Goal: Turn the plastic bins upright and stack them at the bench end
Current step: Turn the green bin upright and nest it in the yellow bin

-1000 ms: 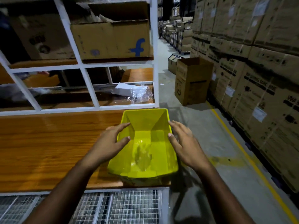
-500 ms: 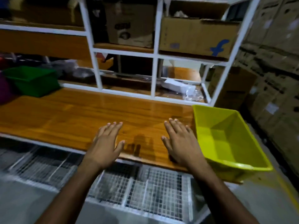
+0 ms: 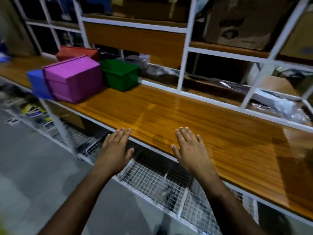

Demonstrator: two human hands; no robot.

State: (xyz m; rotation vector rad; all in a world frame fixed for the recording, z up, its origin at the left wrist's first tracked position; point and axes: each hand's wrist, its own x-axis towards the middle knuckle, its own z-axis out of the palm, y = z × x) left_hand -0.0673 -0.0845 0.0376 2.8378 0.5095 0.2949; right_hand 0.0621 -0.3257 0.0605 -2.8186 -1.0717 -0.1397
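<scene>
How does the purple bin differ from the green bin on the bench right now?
The purple bin lies overturned, with only closed sides showing; the green bin sits upright with its rim on top. The purple bin stands at the bench's front edge, touching a blue bin; the green bin sits farther back by the white rack. The purple bin looks bigger, though it is also nearer the camera. Both are boxy, and neither hand touches them.

Dim, motion-blurred, glare on bench [image 3: 177,116]

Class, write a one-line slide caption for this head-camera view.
Both empty hands, left and right, hover open over the wooden bench; purple and green bins wait.
</scene>
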